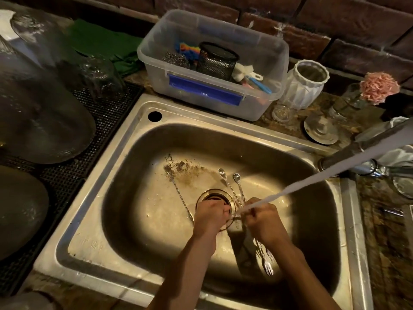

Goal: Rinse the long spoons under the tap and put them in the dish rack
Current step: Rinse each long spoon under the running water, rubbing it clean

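Two long twisted-handle spoons (232, 186) run from the right hand (264, 222), whose curled grip holds them under the water stream (312, 177); their fork-tipped ends (267, 262) show below the wrist. The left hand (211, 217) is curled over the drain (212, 196), its grip's contents hidden. Another spoon (178, 191) lies on the sink (125, 175) floor. The tap (366, 142) is cut off at right.

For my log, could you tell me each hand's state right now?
Left hand: grips long spoons.
Right hand: grips the same spoons.
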A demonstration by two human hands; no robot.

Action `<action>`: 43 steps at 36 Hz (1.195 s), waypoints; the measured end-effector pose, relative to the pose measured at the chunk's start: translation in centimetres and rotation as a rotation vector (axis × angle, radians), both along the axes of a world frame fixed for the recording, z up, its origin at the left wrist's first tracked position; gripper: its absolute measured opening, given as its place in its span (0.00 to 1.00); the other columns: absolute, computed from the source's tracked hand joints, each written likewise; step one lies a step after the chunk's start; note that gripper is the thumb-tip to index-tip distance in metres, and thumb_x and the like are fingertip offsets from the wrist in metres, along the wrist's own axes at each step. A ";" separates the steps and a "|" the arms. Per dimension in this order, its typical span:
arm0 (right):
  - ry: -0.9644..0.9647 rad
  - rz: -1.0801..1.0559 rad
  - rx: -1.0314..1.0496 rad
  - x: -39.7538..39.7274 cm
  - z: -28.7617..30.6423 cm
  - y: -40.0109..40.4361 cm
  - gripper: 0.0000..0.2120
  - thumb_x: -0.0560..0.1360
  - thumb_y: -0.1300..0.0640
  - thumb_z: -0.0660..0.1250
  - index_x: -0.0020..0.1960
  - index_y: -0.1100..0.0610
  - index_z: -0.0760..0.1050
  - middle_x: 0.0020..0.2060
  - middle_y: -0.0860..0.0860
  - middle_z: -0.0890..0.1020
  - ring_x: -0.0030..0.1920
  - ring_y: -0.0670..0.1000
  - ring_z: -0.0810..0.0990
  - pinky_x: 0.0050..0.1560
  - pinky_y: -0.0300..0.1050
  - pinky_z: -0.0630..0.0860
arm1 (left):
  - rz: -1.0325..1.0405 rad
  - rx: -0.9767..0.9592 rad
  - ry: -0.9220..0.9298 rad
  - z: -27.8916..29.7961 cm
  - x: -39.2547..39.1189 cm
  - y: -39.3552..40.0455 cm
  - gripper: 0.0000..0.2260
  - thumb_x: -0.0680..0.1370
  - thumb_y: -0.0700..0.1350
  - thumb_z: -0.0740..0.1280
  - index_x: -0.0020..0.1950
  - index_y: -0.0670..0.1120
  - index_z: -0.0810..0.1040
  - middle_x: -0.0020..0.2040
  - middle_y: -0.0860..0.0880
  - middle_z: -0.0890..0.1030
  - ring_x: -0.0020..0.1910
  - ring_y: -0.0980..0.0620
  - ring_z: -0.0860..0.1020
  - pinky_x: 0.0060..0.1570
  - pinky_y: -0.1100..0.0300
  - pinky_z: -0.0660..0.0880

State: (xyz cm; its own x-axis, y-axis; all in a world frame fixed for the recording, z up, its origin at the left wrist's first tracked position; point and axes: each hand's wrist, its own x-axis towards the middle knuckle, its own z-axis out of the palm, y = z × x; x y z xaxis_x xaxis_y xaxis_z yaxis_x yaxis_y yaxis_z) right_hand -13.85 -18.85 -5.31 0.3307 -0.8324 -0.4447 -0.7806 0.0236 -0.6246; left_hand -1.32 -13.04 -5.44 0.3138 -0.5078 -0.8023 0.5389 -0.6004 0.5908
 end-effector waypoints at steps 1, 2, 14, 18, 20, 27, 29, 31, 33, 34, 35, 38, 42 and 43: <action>0.019 -0.005 -0.016 -0.2 -0.1 -0.3 0.06 0.76 0.70 0.65 0.44 0.69 0.80 0.39 0.60 0.82 0.38 0.54 0.80 0.33 0.34 0.75 | 0.004 0.008 0.004 0.0 0.0 -0.1 0.10 0.80 0.36 0.64 0.42 0.45 0.81 0.49 0.40 0.85 0.46 0.47 0.82 0.43 0.57 0.79; 0.040 -0.015 -0.025 -0.3 -0.2 -0.5 0.06 0.76 0.70 0.64 0.43 0.68 0.80 0.39 0.61 0.82 0.40 0.57 0.80 0.34 0.37 0.76 | 0.011 0.020 0.016 0.0 0.0 -0.1 0.09 0.80 0.37 0.64 0.45 0.43 0.82 0.51 0.39 0.85 0.46 0.47 0.82 0.41 0.59 0.79; 0.205 -0.095 0.008 -1.0 -1.3 -1.2 0.07 0.79 0.66 0.61 0.48 0.66 0.78 0.47 0.62 0.83 0.48 0.61 0.81 0.52 0.56 0.80 | 0.020 0.062 0.001 0.0 0.0 -0.1 0.08 0.80 0.35 0.62 0.49 0.40 0.80 0.52 0.35 0.83 0.31 0.55 0.73 0.29 0.65 0.68; 0.182 -0.108 0.020 -1.2 -1.6 -0.9 0.08 0.80 0.66 0.61 0.51 0.68 0.78 0.49 0.63 0.83 0.50 0.61 0.81 0.54 0.57 0.79 | 0.064 0.055 0.015 -0.2 0.0 -0.2 0.09 0.80 0.35 0.62 0.53 0.40 0.81 0.55 0.37 0.84 0.50 0.44 0.82 0.45 0.57 0.79; 0.174 -0.118 0.008 -1.1 -1.7 -0.9 0.08 0.80 0.66 0.61 0.51 0.67 0.78 0.48 0.63 0.83 0.50 0.61 0.81 0.54 0.57 0.79 | 0.071 0.051 0.014 -0.1 0.0 -0.1 0.09 0.80 0.35 0.61 0.55 0.41 0.80 0.56 0.40 0.83 0.57 0.41 0.81 0.58 0.50 0.80; 0.225 -0.056 -0.045 -0.6 -2.2 -0.9 0.06 0.78 0.66 0.64 0.53 0.67 0.78 0.49 0.60 0.79 0.50 0.59 0.80 0.53 0.47 0.81 | 0.111 0.040 0.042 0.3 0.6 0.6 0.13 0.81 0.33 0.59 0.63 0.37 0.77 0.56 0.39 0.84 0.55 0.43 0.82 0.51 0.57 0.80; 0.179 -0.060 -0.085 0.1 -2.3 -0.5 0.04 0.77 0.67 0.66 0.51 0.63 0.75 0.43 0.51 0.76 0.43 0.54 0.79 0.40 0.31 0.78 | 0.150 0.039 0.071 0.7 1.2 0.9 0.14 0.80 0.32 0.58 0.63 0.37 0.77 0.54 0.39 0.84 0.50 0.45 0.83 0.44 0.61 0.80; 0.171 -0.006 -0.155 1.5 -2.2 0.0 0.03 0.77 0.65 0.66 0.48 0.58 0.73 0.41 0.48 0.72 0.37 0.45 0.74 0.31 0.28 0.71 | 0.178 0.041 0.081 0.7 2.0 1.1 0.14 0.80 0.31 0.57 0.62 0.36 0.77 0.53 0.39 0.85 0.47 0.46 0.83 0.46 0.58 0.81; 0.139 0.053 -0.181 3.2 -2.5 0.3 0.02 0.77 0.62 0.65 0.47 0.59 0.75 0.43 0.51 0.75 0.37 0.46 0.74 0.33 0.29 0.69 | 0.183 0.048 0.056 0.7 3.0 1.5 0.14 0.81 0.32 0.58 0.63 0.37 0.77 0.51 0.41 0.85 0.49 0.46 0.84 0.55 0.53 0.81; 0.116 0.076 -0.147 4.1 -2.7 0.4 0.04 0.78 0.61 0.64 0.48 0.60 0.77 0.43 0.53 0.78 0.39 0.47 0.76 0.35 0.29 0.72 | 0.184 0.051 0.047 0.7 3.6 1.7 0.13 0.80 0.32 0.59 0.64 0.37 0.77 0.52 0.42 0.85 0.50 0.47 0.84 0.59 0.51 0.80; 0.092 0.103 -0.107 5.1 -2.9 0.6 0.06 0.78 0.60 0.64 0.48 0.60 0.79 0.43 0.53 0.80 0.39 0.47 0.77 0.36 0.29 0.73 | 0.186 0.049 0.038 0.7 4.2 1.9 0.13 0.80 0.32 0.61 0.64 0.38 0.77 0.52 0.42 0.85 0.51 0.47 0.84 0.60 0.51 0.79; 0.052 0.153 -0.036 7.5 -3.1 1.5 0.07 0.78 0.57 0.65 0.46 0.56 0.82 0.39 0.47 0.81 0.35 0.40 0.75 0.34 0.29 0.69 | 0.197 0.048 -0.032 0.7 6.3 2.3 0.13 0.81 0.34 0.61 0.64 0.39 0.77 0.51 0.43 0.85 0.52 0.46 0.84 0.56 0.53 0.80; 0.077 0.228 0.021 9.9 -3.8 2.5 0.07 0.76 0.53 0.69 0.45 0.56 0.82 0.38 0.49 0.83 0.37 0.46 0.78 0.45 0.43 0.74 | 0.378 0.077 -0.038 0.4 8.1 2.1 0.14 0.80 0.31 0.57 0.63 0.36 0.77 0.51 0.42 0.84 0.51 0.43 0.84 0.52 0.55 0.80; 0.095 0.233 0.037 10.3 -3.9 2.8 0.08 0.76 0.52 0.69 0.45 0.57 0.81 0.39 0.51 0.83 0.38 0.48 0.79 0.45 0.45 0.76 | 0.420 0.084 -0.032 0.3 8.2 2.0 0.15 0.81 0.31 0.56 0.64 0.35 0.76 0.51 0.41 0.83 0.50 0.43 0.83 0.50 0.55 0.80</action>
